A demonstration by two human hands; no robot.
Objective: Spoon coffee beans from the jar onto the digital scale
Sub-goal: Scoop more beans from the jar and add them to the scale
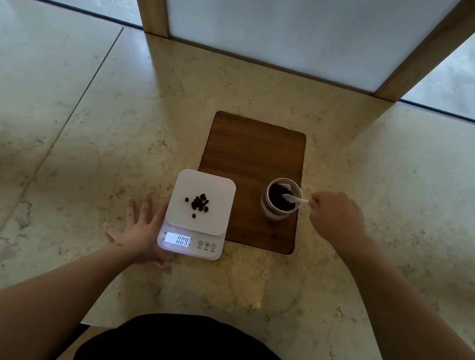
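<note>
A white digital scale (219, 186) sits on the marble counter, its lit display reading 009. A small pile of dark coffee beans (200, 202) lies on its platform. To its right, an open glass jar (281, 200) of coffee beans stands on a dark wooden board (253, 151). My right hand (336, 217) grips the handle of a white plastic spoon (296, 200), whose bowl dips into the jar's beans. My left hand (136, 230) lies flat on the counter, fingers spread, touching the scale's left side.
The marble counter (243, 289) stretches left and right, with a seam line on the left. A white panel in a wooden frame (287, 13) rises behind the board. My dark clothing (201, 358) shows at the counter's near edge.
</note>
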